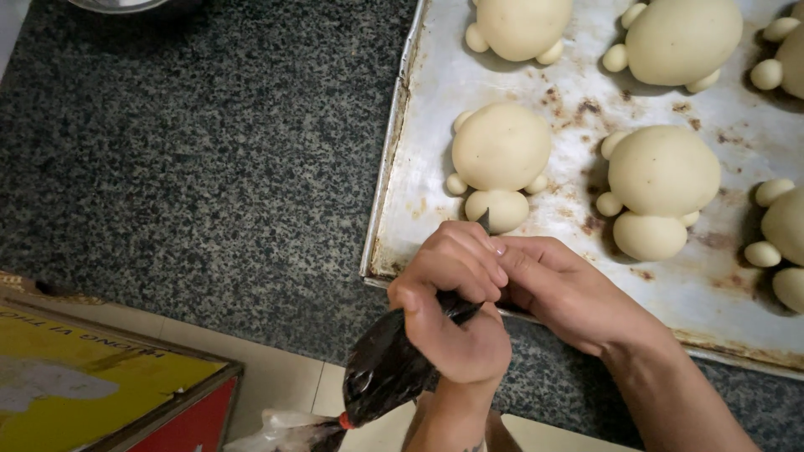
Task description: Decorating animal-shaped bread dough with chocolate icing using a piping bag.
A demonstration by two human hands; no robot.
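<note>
At the far left I am seeing one yellow and red box (100, 385) sitting below the speckled dark stone counter (193, 159), and one crumpled clear plastic bag (280, 428) lying just beside it by the bottom edge.

Next comes one dark piping bag (387, 368). My left hand (452, 305) is wrapping closed around its upper part, squeezing it in a fist. The bag's long axis is running diagonally: its fat, tied end is hanging down to the lower left, off the counter's edge, and its thin tip is pointing up and to the right, toward the nearest dough figure. The tip is just peeking out above my fingers.

My right hand (565, 289) is curling against the left one, its fingertips touching the left hand's fingers near the tip; I cannot tell whether it is gripping the bag itself.

One metal baking tray (435, 84), stained with brown spots, is filling the right side. I am counting six turtle-shaped dough figures on it, in two rows of three, the rightmost two being cut off by the edge. The nearest dough figure (501, 151) is lying in the tray's near-left corner, its small head just beyond my fingers.
</note>
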